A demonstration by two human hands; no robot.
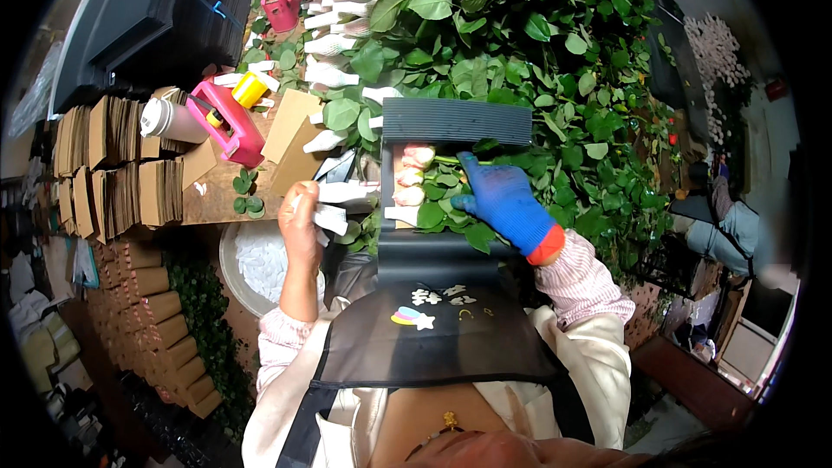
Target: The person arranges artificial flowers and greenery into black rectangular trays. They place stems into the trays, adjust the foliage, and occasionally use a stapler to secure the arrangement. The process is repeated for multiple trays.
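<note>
My left hand (301, 217) is bare, its fingers closed on a small white sleeve (332, 218). Just beyond it lie white sleeve-covered buds (349, 192). In front of me, several pale pink roses (409, 197) rest with their heads in a column on a black ribbed wrapping board (458, 121), whose far flap is raised. My right hand (507, 199), in a blue glove with an orange cuff, lies over the rose leaves and stems, index finger and thumb apart. The undersides of its fingers are hidden.
Leafy stems (485, 9) with white-sleeved heads (334, 43) cover the far table. At left are a pink holder (227, 121), a white lidded cup (169, 120), stacked cardboard pieces (113, 195) and black boards (165, 26). A bowl (227, 264) of white sleeves stands below my left hand.
</note>
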